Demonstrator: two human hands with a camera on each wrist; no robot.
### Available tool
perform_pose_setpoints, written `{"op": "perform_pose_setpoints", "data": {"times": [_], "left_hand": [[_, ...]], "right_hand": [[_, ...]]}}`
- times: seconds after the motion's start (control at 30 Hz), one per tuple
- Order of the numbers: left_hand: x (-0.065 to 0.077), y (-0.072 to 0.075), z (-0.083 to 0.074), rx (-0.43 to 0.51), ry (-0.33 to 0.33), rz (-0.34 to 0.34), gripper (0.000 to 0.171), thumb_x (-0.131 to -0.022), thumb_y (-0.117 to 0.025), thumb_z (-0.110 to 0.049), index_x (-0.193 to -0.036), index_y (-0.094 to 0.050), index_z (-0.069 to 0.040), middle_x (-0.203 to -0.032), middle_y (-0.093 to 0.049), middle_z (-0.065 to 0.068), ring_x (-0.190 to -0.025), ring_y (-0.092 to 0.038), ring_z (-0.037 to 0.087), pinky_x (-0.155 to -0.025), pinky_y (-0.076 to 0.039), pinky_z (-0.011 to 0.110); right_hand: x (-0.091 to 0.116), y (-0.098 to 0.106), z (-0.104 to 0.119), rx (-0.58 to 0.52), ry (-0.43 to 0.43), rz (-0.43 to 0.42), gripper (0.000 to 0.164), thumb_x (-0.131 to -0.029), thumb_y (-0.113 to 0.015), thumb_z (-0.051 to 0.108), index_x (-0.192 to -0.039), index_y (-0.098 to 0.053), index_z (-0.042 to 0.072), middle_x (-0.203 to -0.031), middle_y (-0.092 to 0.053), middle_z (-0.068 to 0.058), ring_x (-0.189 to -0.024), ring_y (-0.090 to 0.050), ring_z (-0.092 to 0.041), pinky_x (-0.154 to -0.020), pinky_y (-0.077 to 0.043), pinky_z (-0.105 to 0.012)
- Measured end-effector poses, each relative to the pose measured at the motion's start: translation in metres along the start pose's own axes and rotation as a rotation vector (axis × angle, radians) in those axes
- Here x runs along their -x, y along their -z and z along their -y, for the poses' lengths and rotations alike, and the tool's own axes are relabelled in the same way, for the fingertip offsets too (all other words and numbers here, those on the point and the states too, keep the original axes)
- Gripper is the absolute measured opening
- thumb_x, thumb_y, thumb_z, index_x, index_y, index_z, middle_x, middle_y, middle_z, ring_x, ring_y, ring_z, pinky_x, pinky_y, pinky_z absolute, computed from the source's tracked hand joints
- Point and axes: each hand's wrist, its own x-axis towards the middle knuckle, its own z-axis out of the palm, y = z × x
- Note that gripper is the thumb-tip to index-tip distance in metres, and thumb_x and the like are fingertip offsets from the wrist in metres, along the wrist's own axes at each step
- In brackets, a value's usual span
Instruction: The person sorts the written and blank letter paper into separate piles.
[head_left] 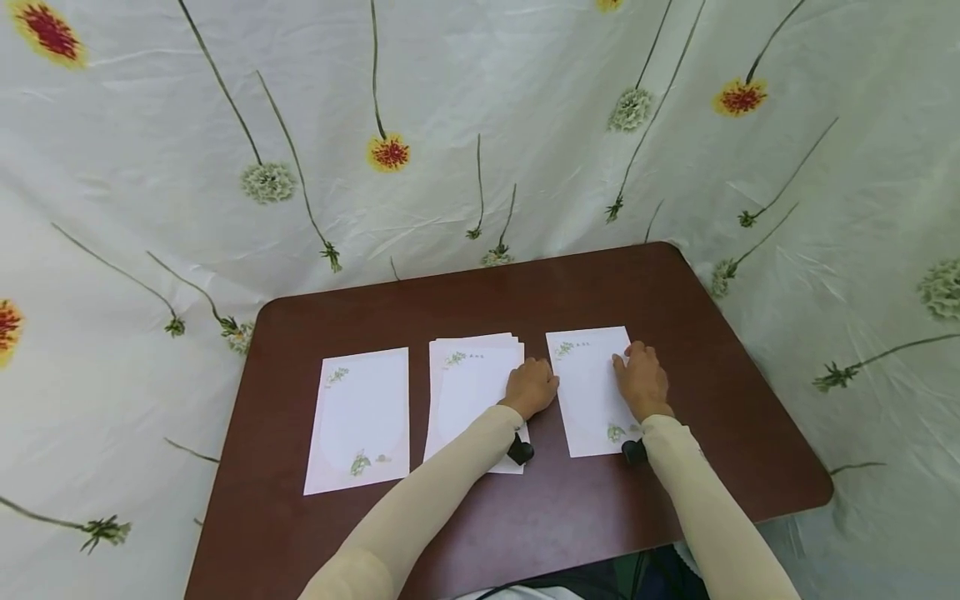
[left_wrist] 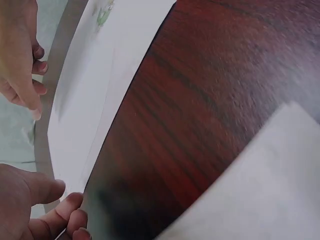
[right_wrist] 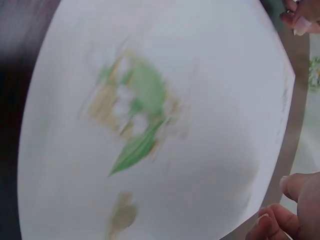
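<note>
Starting with the right hand (head_left: pixel 643 383), so: thumb and fingertips are held apart with a clear gap, and no paper can be seen pinched there. Directly to its left, the right-hand printed sheet (head_left: pixel 588 392) is laid out flat-ish, its right edge overlapped by the thumb as seen from above. On the sheet's other side, the left edge is met by the left hand (head_left: pixel 531 387); its fingers are curled, but whether paper is actually nipped can't be told, tbh. So the sheet is bracketed by both hands, its long axis pointed roughly away from the body, with more of its length left on the body side of them. By thumb overlap, the right hand could be called nearer. Under and left of the left hand, a loose stack of sheets (head_left: pixel 468 400) is partly covered, and farther left another sheet (head_left: pixel 360 425) is left untouched.
</note>
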Motion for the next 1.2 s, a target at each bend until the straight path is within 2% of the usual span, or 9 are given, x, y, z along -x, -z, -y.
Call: {"op": "perform_pose_setpoints", "data": {"times": [0.1,0.23,0.43,0.67,0.9,1.03,1.2], "left_hand": [[0.004,0.005,0.010,0.036,0.002,-0.022,0.032,-0.102,-0.063,-0.019,-0.072,-0.057,-0.011,-0.079,-0.058,0.005,-0.073,-0.055,0.019,-0.076,-0.050,0.040],[0.011,0.016,0.025,0.067,0.018,-0.048,0.020,-0.104,-0.062,-0.019,-0.088,-0.065,-0.006,-0.089,-0.064,0.010,-0.086,-0.064,0.027,-0.085,-0.053,0.047],[0.023,0.035,0.052,0.076,0.069,-0.087,0.016,-0.103,-0.061,-0.019,-0.101,-0.064,-0.003,-0.100,-0.067,0.015,-0.092,-0.068,0.033,-0.089,-0.053,0.049],[0.041,0.055,0.091,0.108,0.192,-0.136,0.017,-0.103,-0.063,-0.020,-0.104,-0.062,-0.003,-0.099,-0.064,0.015,-0.088,-0.065,0.032,-0.087,-0.052,0.048],[0.060,0.061,0.131,0.135,0.310,-0.161,0.024,-0.104,-0.064,-0.023,-0.112,-0.061,-0.001,-0.106,-0.063,0.017,-0.092,-0.065,0.034,-0.089,-0.052,0.050],[0.072,0.066,0.144,0.128,0.351,-0.177,0.027,-0.104,-0.065,-0.023,-0.113,-0.058,0.001,-0.107,-0.061,0.018,-0.093,-0.063,0.035,-0.088,-0.052,0.050],[0.087,0.072,0.152,0.097,0.361,-0.189,0.031,-0.103,-0.068,-0.025,-0.108,-0.057,0.004,-0.103,-0.061,0.020,-0.091,-0.063,0.036,-0.082,-0.053,0.050]], "right_hand": [[0.003,-0.004,0.015,-0.026,0.016,0.030,0.038,-0.108,-0.057,0.029,-0.126,-0.058,-0.005,-0.122,-0.063,-0.029,-0.102,-0.067,-0.044,-0.087,-0.054,-0.056],[0.010,-0.010,0.036,-0.063,0.077,0.059,0.039,-0.107,-0.058,0.031,-0.123,-0.061,-0.004,-0.111,-0.070,-0.026,-0.092,-0.070,-0.040,-0.077,-0.056,-0.052],[0.021,-0.021,0.068,-0.091,0.128,0.134,0.040,-0.106,-0.059,0.034,-0.124,-0.061,-0.002,-0.108,-0.074,-0.023,-0.087,-0.072,-0.035,-0.073,-0.056,-0.048],[0.033,-0.036,0.097,-0.094,0.155,0.219,0.045,-0.107,-0.059,0.037,-0.128,-0.061,-0.003,-0.107,-0.074,-0.021,-0.087,-0.071,-0.032,-0.074,-0.057,-0.046],[0.043,-0.054,0.111,-0.058,0.139,0.257,0.046,-0.104,-0.064,0.035,-0.127,-0.061,-0.005,-0.110,-0.073,-0.024,-0.088,-0.071,-0.033,-0.075,-0.057,-0.046],[0.047,-0.060,0.118,-0.037,0.146,0.257,0.050,-0.103,-0.067,0.035,-0.127,-0.061,-0.008,-0.108,-0.073,-0.026,-0.082,-0.072,-0.033,-0.070,-0.057,-0.046],[0.051,-0.070,0.126,-0.017,0.143,0.250,0.055,-0.101,-0.071,0.037,-0.123,-0.060,-0.011,-0.098,-0.072,-0.025,-0.076,-0.072,-0.034,-0.067,-0.057,-0.047]]}}
